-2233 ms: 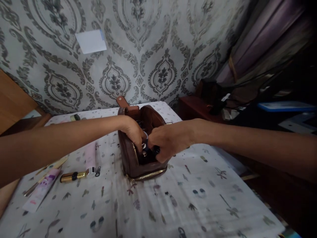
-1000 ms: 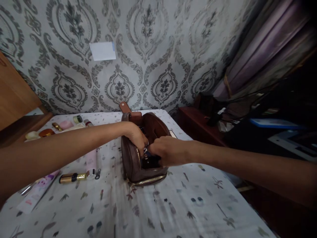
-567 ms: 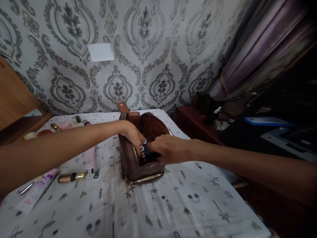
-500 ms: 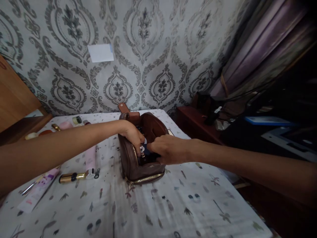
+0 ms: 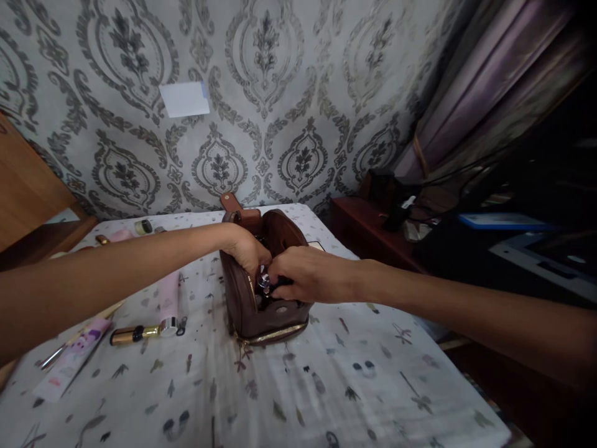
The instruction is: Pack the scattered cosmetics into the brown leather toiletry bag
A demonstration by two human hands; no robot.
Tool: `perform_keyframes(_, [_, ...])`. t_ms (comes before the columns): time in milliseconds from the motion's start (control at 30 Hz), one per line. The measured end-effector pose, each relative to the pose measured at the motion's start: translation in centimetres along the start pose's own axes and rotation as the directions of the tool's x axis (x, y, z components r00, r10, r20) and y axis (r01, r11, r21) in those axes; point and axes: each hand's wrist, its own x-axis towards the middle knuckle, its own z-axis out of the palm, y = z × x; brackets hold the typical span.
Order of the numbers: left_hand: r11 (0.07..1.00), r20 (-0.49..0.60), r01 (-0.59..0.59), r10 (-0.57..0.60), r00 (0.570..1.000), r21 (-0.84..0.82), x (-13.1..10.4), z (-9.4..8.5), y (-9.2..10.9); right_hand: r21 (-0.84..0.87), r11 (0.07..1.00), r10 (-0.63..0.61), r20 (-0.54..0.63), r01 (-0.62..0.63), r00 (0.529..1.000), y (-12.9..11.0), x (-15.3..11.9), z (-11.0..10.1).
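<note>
A brown zippered bag (image 5: 270, 330) stands unzipped on the patterned cloth, its brown lining showing. My left hand (image 5: 249, 249) reaches into it from the left, fingertips hidden inside. My right hand (image 5: 305, 274) is over the right side of the opening, thumb and fingers curled with a gap between them, most fingertips hidden among the contents. Between the two hands shows a small shiny silver item (image 5: 265, 281); whether either hand grips it cannot be made out. The other contents are dark and unclear.
Left of the bag lie a pink tube (image 5: 168, 298), a gold-and-black cosmetic tube (image 5: 135, 335), a white-purple tube (image 5: 74, 361) and a small jar (image 5: 143, 226). A wooden piece (image 5: 37, 180) stands at far left. A dark red surface (image 5: 368, 230) with cables is at right.
My right hand has lifted slightly and its thumb and fingers have spread apart. My left hand has stayed inside the bag. The whole view has shifted slightly.
</note>
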Motion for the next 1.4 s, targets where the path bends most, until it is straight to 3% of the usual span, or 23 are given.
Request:
perform_keyframes(100, [0.999,-0.003,-0.045,0.045,0.999,0.02,0.2,-0.2,-0.1,0.055,0.998,-0.031,-0.083,0.035,0.996,-0.1,0.5,0.6])
perform_keyframes(167, [0.997,-0.014,-0.045,0.045,0.999,0.058,0.3,-0.3,-0.2,0.088,0.989,-0.109,-0.128,0.121,0.986,-0.1,0.8,1.0])
perform_keyframes(300, [0.996,-0.029,0.018,-0.016,0.999,0.093,0.1,-0.2,0.0,0.078,0.944,-0.309,-0.118,0.319,0.944,0.2,1.1,1.8])
perform_keyframes(400, [0.996,-0.015,0.038,-0.037,0.999,0.084,-0.2,0.0,0.4,0.056,0.923,-0.373,-0.119,0.382,0.92,0.5,1.2,2.1])
perform_keyframes(733, [0.934,-0.041,0.181,-0.177,0.983,0.307,-0.9,0.0,2.1,-0.056,0.922,-0.383,-0.021,0.382,0.923,0.8,0.7,2.2])
perform_keyframes(1033, [0.933,-0.108,0.14,-0.109,0.988,0.333,-1.3,0.2,2.5,-0.233,0.872,-0.459,-0.079,0.431,0.885,1.2,-0.2,3.4])
perform_keyframes(1267, [0.929,-0.181,0.011,0.06,0.982,0.369,-2.1,0.1,2.6,-0.277,0.867,-0.453,-0.093,0.414,0.887,1.6,-0.8,3.8])
perform_keyframes(1400, [0.867,-0.213,0.087,0.023,0.977,0.491,-2.4,0.1,3.6,-0.27,0.869,-0.456,-0.115,0.414,0.882,1.7,-1.3,3.9])
